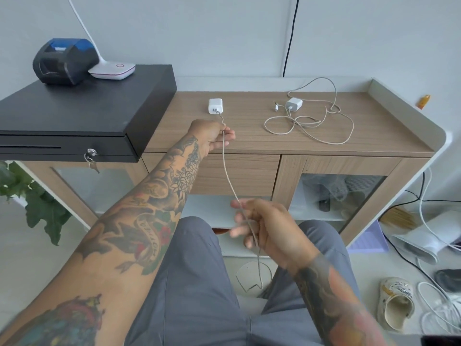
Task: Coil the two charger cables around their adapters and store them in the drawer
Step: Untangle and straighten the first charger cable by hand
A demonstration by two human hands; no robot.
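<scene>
While taut, cable (228, 171) between hands.

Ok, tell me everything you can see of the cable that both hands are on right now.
The cable is thin, beige and looks braided. It is plugged into the white adapter lying on the wooden counter. The left hand pinches it near the adapter; it runs taut down to the right hand, whose fingers hold it, and its tail hangs below.

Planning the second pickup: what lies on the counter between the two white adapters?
In the head view, only bare wood counter lies between the left adapter and the right adapter; the right one's cable plug lies just beside it.
</scene>
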